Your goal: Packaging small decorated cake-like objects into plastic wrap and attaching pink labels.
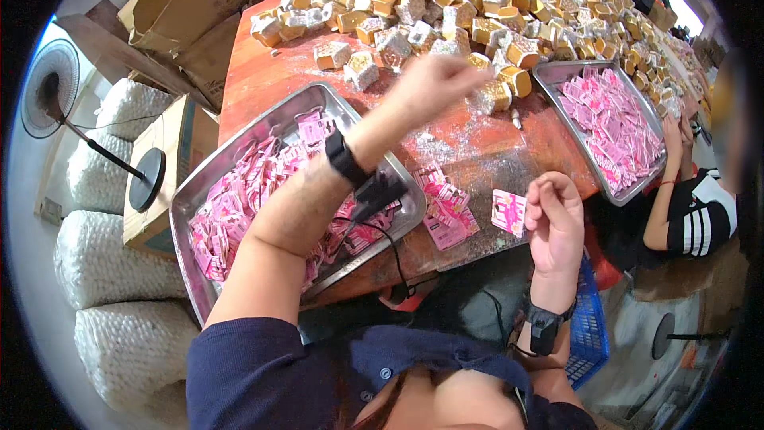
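My right hand [555, 223] pinches a small pink printed card [508, 213] between thumb and fingers, above the table's near edge. My left hand [450, 78] reaches across the table, back upward, beside a bread-shaped yellow-brown piece [493, 96] dusted with white powder. Its fingers are blurred and partly hidden, so whether they grip that piece cannot be told. Under my left forearm lies a metal tray [320, 94] of pink packets [239, 207]. A loose pile of pink cards [447, 219] rests on the table between my hands.
A large heap of powdered bread-shaped pieces [394, 46] covers the far side of the red table [247, 80]. Another metal tray [549, 72] of pink packets stands at right, near a co-worker's arms [672, 159]. Cartons [183, 0], a fan [52, 87] and white bulging sacks [119, 259] stand left.
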The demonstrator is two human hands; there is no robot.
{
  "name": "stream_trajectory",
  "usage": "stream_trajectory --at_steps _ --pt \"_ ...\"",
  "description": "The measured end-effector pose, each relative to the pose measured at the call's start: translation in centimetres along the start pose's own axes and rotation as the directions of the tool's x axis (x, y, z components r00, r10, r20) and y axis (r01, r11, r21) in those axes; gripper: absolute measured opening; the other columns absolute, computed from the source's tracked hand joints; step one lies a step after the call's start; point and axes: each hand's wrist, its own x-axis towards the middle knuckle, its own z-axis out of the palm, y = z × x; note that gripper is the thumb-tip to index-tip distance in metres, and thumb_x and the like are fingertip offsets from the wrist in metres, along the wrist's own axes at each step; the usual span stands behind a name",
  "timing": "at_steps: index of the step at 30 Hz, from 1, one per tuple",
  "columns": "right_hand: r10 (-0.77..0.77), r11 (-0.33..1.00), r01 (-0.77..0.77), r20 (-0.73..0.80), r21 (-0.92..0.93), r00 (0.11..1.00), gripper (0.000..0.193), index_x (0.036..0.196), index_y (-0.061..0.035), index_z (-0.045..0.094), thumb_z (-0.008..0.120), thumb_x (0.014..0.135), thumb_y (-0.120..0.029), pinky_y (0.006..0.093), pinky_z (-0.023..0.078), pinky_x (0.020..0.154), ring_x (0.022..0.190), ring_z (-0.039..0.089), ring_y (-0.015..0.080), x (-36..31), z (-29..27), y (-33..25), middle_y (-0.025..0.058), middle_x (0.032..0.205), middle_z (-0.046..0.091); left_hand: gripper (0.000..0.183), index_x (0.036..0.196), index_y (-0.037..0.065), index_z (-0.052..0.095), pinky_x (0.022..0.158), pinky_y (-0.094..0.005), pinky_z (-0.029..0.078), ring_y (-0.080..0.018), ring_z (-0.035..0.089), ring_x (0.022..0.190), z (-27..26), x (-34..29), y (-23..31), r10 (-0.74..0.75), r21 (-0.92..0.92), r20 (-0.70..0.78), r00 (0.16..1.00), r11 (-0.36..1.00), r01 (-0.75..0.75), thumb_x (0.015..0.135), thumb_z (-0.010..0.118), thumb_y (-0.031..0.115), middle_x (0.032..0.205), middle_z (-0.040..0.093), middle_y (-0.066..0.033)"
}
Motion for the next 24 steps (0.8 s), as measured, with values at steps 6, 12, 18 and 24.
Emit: stream_trajectory --at_steps 6,12,18,24 --pt "-0.074 0.997 0.075 -0.045 0.024 0.996 0.010 0.104 -0.0048 0.063 0.058 0.098 -0.011 0.0213 0.045 0.048 0.060 0.052 0.0083 -1.4 0.3 -1.0 0.0050 0.079 0.058 0.032 0.093 0.002 0.072 0.078 -0.0470 0.055 -0.0407 0.068 0.086 -8.8 5.2 -16.3 -0.075 0.849 -0.264 0.962 0.456 0.268 0.081 0.058 0.028 0.094 0.070 -0.0237" --pt "-0.104 0.991 0.103 0.002 -0.082 0.995 0.010 0.103 -0.0030 0.064 0.060 0.096 -0.008 0.0221 0.045 0.048 0.061 0.051 0.0084 -2.5 1.3 -0.8 0.0048 0.077 0.057 0.044 0.118 -0.001 0.058 0.082 -0.0437 0.054 -0.0370 0.069 0.094 -8.9 4.2 -13.2 -0.264 0.714 -0.108 0.958 0.650 0.260 0.086 0.055 0.029 0.101 0.068 -0.0283" --pt "-0.195 0.904 0.210 0.076 -0.373 0.978 0.007 0.098 -0.0005 0.067 0.061 0.093 -0.002 0.0183 0.039 0.053 0.059 0.050 0.0042 -2.8 5.5 -1.5 0.0001 0.074 0.059 0.068 0.144 0.015 0.036 0.086 -0.0315 0.057 -0.0256 0.068 0.093 -9.1 -2.3 -2.8 -0.356 -0.392 0.132 0.925 0.839 0.379 0.089 0.069 0.039 0.118 0.059 -0.0202" --pt "-0.362 0.695 0.398 0.187 -0.599 0.913 0.006 0.096 0.0036 0.066 0.064 0.091 0.000 0.0210 0.044 0.062 0.071 0.057 0.0049 -4.0 8.5 -0.8 0.0022 0.081 0.065 0.051 0.132 0.007 0.048 0.094 -0.0340 0.054 -0.0239 0.065 0.105 -5.1 -10.5 6.3 -0.246 -0.783 0.259 0.934 0.513 0.352 0.099 0.054 0.045 0.119 0.063 -0.0138"
